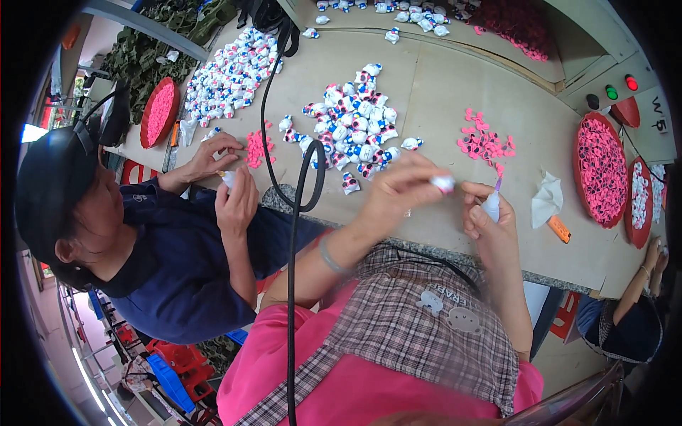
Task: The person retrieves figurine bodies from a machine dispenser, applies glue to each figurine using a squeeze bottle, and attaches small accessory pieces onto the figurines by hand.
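Observation:
My left hand, slightly blurred, pinches a small white figurine with a pink patch between its fingertips. In my right hand is a small white squeeze bottle, its purple nozzle pointing up and away. A pink piece shows at the nozzle's tip. Beyond the bottle lies a loose cluster of small pink pieces. Past my left hand is a heap of white figurines with blue and pink parts.
At left a co-worker's hand holds a similar bottle near pink pieces. A black cable hangs across the view. At right are a tissue, an orange lighter and a red bowl of pink pieces.

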The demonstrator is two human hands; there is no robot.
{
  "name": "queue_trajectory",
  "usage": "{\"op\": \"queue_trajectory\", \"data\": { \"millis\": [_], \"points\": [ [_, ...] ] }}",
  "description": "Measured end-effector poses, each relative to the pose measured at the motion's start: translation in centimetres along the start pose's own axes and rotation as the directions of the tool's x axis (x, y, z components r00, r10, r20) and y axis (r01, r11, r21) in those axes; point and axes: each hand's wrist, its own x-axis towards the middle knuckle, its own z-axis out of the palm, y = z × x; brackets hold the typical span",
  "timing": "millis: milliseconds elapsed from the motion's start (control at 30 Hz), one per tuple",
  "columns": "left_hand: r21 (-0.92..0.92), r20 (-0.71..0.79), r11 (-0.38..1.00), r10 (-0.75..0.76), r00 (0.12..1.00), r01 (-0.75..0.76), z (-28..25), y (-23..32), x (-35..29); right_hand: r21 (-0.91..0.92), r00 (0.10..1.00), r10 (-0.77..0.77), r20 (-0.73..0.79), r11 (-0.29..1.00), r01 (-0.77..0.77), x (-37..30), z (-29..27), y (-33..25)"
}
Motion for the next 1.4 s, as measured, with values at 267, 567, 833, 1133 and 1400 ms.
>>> {"op": "queue_trajectory", "data": {
  "millis": [267,567,833,1133,1400],
  "points": [
    [0.923,-0.277,0.372,0.472,0.837,0.096,-12.7,3.7,5.7,-0.141,0.998,0.038,-0.044,0.989,-0.044,-0.4,-1.7,0.1],
    [0.998,-0.059,0.01,0.325,0.944,0.059,-14.4,1.6,9.9,-0.126,0.996,0.063,-0.067,0.99,-0.071,-0.9,-3.0,0.2],
    [0.991,-0.109,0.111,0.303,0.947,0.079,-9.2,-0.8,23.1,-0.126,0.997,0.056,-0.047,0.99,-0.062,-1.0,-3.0,0.2],
    [0.968,-0.105,0.23,0.002,0.994,0.102,-7.0,-0.6,23.8,-0.146,0.996,0.07,-0.061,0.986,-0.079,-1.7,-3.9,-0.3],
    [-0.196,0.131,0.921,-0.316,0.94,0.337,0.2,1.1,10.1,-0.088,0.988,-0.147,-0.041,0.986,0.143,-1.4,-4.5,-2.2]
  ]
}}
